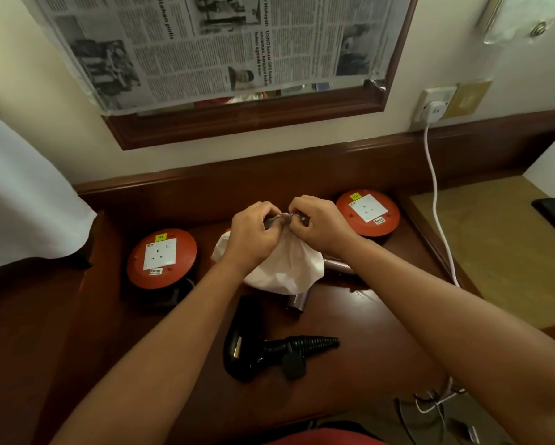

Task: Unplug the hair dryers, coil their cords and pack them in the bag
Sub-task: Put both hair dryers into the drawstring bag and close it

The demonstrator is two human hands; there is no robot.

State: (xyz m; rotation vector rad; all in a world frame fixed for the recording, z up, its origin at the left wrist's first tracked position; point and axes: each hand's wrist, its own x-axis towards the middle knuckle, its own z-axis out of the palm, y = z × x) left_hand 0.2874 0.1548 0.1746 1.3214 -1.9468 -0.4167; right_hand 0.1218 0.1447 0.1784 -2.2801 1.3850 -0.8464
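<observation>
A white bag [282,268] sits in the middle of the dark wooden desk [359,316]. My left hand [253,232] and my right hand [318,223] both pinch its gathered top, close together above it. A grey-pink hair dryer [297,301] lies partly under the bag, with another part of it [338,266] showing at the bag's right. A black hair dryer [247,345] lies nearer me on the desk, its ribbed cord sleeve [314,343] and plug [294,364] beside it.
Two red cable reels with sockets stand on the desk, one at the left [162,258] and one at the back right [367,211]. A white plug [433,112] sits in the wall socket, its cord [440,226] running down. A newspaper-covered mirror [225,49] hangs above.
</observation>
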